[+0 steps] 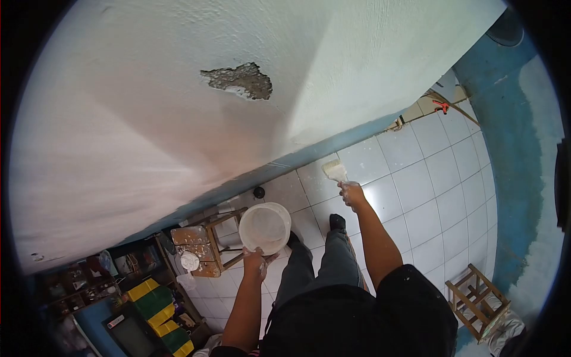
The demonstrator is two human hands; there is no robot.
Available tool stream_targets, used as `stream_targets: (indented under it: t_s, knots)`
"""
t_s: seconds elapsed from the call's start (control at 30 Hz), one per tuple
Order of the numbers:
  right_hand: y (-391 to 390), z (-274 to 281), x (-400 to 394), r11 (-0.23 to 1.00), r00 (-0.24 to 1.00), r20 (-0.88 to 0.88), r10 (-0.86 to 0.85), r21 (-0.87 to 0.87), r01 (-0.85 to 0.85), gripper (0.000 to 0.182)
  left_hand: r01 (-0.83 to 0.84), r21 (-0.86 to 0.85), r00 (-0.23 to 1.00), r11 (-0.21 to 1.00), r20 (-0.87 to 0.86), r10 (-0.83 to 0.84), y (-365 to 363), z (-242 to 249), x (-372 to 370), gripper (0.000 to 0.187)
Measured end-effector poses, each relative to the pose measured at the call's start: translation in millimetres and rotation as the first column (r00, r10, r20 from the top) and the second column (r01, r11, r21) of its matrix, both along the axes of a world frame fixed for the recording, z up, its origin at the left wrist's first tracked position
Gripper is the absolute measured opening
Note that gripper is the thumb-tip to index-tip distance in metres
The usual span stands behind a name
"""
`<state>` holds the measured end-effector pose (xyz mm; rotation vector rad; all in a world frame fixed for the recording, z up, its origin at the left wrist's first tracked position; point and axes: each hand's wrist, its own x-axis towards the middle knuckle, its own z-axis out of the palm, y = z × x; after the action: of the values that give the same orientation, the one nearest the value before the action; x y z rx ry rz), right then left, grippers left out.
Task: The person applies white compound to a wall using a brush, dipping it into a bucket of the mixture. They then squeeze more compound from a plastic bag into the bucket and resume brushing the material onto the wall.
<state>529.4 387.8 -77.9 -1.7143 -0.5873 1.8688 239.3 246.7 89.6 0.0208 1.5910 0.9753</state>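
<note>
My right hand (pixel 351 194) is closed round the handle of a wide paintbrush (pixel 335 171), whose pale, paint-coated bristles point away from me above the tiled floor. White smears mark the fingers. A white plastic bucket (pixel 265 228) with whitish residue inside hangs from my left hand (pixel 257 262), which grips it at the near rim. In front of me stands a partly whitened wall (pixel 178 125), with a rough patch of bare plaster (pixel 241 81) where the coating is gone.
A paint-spattered wooden stool (pixel 193 237) stands left of the bucket, by shelves (pixel 77 285) of household items. A small black round object (pixel 259 192) lies near the wall's base. Another wooden stool (pixel 477 303) is at the lower right, near a blue wall (pixel 511 178).
</note>
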Motion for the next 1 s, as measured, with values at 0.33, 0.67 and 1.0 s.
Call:
stream_targets:
  t_s: [0.33,0.67,1.0]
  knots:
    - [32,17,-16,0.853,0.91,0.405,-0.086,0.502,-0.143,0.02,0.04,-0.044,0.995,0.998,-0.085,-0.044,20,-5,31,0.044]
    - [105,16,-15,0.725,0.626,0.671,0.397,0.188,-0.662,0.036,0.111,-0.032,0.989,0.993,-0.096,-0.114,25,-3,33,0.043]
    - [32,-12,-14,0.943,0.964,-0.021,0.267,-0.202,-0.265,0.039,0.092,-0.058,0.992,0.994,-0.081,-0.096,16,-7,34,0.041]
